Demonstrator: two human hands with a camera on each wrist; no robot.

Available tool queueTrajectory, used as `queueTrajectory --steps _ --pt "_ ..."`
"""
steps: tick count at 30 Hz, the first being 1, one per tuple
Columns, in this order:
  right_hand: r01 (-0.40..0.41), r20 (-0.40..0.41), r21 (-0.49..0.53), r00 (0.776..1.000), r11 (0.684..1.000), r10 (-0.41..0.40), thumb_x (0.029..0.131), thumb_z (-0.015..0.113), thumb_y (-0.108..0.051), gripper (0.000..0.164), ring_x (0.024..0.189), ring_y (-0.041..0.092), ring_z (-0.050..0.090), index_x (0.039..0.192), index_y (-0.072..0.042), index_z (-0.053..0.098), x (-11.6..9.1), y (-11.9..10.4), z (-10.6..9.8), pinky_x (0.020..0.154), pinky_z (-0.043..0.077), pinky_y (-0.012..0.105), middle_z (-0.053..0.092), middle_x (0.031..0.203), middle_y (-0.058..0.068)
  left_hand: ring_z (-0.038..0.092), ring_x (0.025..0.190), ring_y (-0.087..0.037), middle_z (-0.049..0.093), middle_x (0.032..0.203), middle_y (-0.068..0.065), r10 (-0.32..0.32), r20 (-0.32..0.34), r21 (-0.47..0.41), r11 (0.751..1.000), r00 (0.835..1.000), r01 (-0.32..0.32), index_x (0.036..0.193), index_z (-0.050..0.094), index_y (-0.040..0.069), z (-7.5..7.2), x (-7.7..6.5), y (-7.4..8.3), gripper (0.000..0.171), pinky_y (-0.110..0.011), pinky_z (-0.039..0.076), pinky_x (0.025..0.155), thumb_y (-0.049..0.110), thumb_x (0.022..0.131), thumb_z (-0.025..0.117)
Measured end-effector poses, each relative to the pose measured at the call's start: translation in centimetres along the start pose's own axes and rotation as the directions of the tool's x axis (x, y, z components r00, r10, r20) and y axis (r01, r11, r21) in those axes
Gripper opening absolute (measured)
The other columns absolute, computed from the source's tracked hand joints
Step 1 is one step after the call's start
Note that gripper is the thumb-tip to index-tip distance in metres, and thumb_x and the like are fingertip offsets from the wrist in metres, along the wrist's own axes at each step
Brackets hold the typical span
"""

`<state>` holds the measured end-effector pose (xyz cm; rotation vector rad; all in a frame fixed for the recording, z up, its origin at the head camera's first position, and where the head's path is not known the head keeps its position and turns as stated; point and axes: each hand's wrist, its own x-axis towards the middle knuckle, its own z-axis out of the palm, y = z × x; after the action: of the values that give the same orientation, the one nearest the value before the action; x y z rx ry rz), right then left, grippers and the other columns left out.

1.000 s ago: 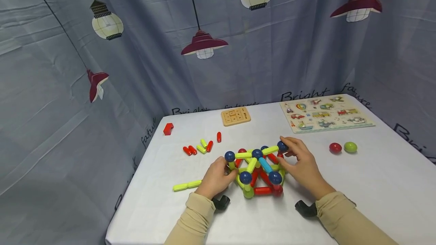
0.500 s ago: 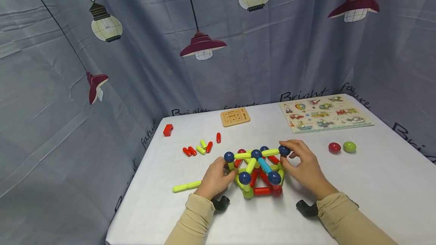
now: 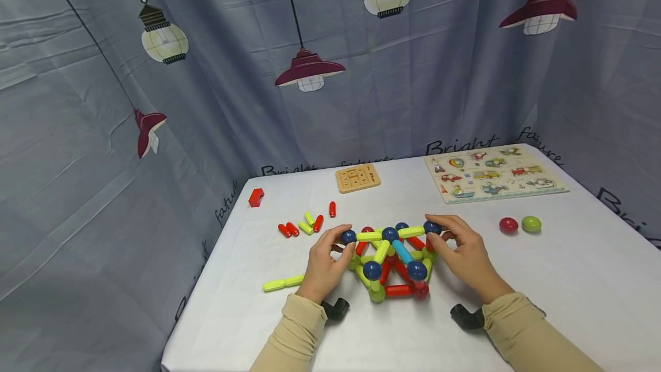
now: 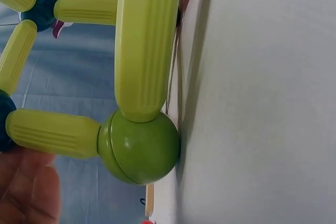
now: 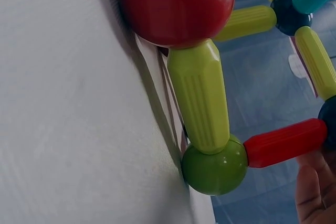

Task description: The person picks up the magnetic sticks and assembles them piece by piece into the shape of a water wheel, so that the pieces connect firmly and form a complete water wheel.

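Observation:
A frame of magnetic sticks and balls stands on the table in the head view, with a blue centre ball (image 3: 389, 235) on top. My left hand (image 3: 326, 266) pinches the frame's upper left blue ball (image 3: 349, 237) between thumb and fingers. On the opposite side, my right hand (image 3: 465, 254) pinches the upper right blue ball (image 3: 432, 228). In the left wrist view, a yellow-green stick (image 4: 55, 134) links the held ball to a green ball (image 4: 140, 148) on the table. A red stick (image 5: 286, 142) runs from a green ball (image 5: 215, 166) to the right-hand ball in the right wrist view.
Several loose red and yellow-green sticks (image 3: 306, 227) lie behind on the left, near a red block (image 3: 256, 197). Two joined yellow-green sticks (image 3: 283, 283) lie beside my left wrist. A wooden board (image 3: 358, 178), a picture puzzle (image 3: 496, 173), a red ball (image 3: 508, 225) and a green ball (image 3: 531, 224) lie farther out.
My left hand has moved up from the frame's left side to its upper left blue ball. My right hand has brought the right blue ball slightly down and outward, over the red stick.

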<state>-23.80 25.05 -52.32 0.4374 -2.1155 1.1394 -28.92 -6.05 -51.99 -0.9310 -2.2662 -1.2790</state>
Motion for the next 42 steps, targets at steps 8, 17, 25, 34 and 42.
queueTrajectory --steps 8,17,25,34,42 --pt "-0.169 0.155 -0.033 0.973 0.985 0.172 0.093 0.076 -0.012 0.063 0.102 0.016 0.058 0.150 -0.017 0.049 -0.1 0.2 -0.2 0.082 0.051 0.019 0.065 0.126 0.009 0.066 0.104 -0.014 0.066 0.124 0.001 -0.048 0.015 0.010 0.999 0.999 0.048 0.143 0.054 0.022 -0.2 -0.4 0.0 0.046 -0.034 0.059 0.084 0.024 0.100 0.069" --pt "-0.317 0.465 -0.225 0.796 0.921 0.387 0.088 0.077 -0.019 0.043 0.103 0.025 0.062 0.127 -0.011 0.061 -0.2 2.0 -0.6 0.087 0.055 0.049 0.068 0.114 0.006 0.057 0.089 -0.008 0.061 0.109 0.005 -0.396 0.224 0.349 0.886 0.890 0.306 0.120 0.062 0.021 -0.8 -1.0 -0.5 0.036 -0.025 0.050 0.075 0.032 0.088 0.076" --pt "-0.319 0.428 -0.191 0.824 0.928 0.371 0.092 0.072 -0.011 0.028 0.098 0.022 0.066 0.119 -0.011 0.068 -0.4 2.6 0.3 0.082 0.056 0.038 0.070 0.111 0.006 0.063 0.101 -0.016 0.067 0.116 0.001 -0.415 0.165 0.461 0.835 0.895 0.302 0.125 0.066 0.018 -2.6 -2.0 0.0 0.038 -0.038 0.054 0.089 0.035 0.092 0.074" --pt "-0.324 0.409 -0.228 0.824 0.918 0.392 0.093 0.072 -0.013 0.033 0.099 0.028 0.068 0.124 -0.006 0.067 -0.3 2.4 -0.2 0.086 0.059 0.049 0.070 0.116 0.012 0.058 0.120 -0.033 0.061 0.132 -0.014 -0.491 0.235 0.622 0.739 0.839 0.258 0.128 0.070 0.015 -9.3 -5.1 -0.4 0.048 -0.055 0.052 0.097 0.032 0.085 0.082" --pt "-0.333 0.408 -0.241 0.817 0.912 0.407 0.094 0.071 -0.015 0.032 0.099 0.028 0.067 0.125 -0.009 0.067 0.1 2.5 -0.7 0.086 0.058 0.050 0.069 0.118 0.012 0.034 0.148 -0.042 0.041 0.157 -0.020 -0.513 0.252 0.531 0.782 0.821 0.326 0.142 0.058 0.017 -8.0 -5.5 -2.8 0.049 -0.070 0.032 0.110 0.035 0.097 0.070"
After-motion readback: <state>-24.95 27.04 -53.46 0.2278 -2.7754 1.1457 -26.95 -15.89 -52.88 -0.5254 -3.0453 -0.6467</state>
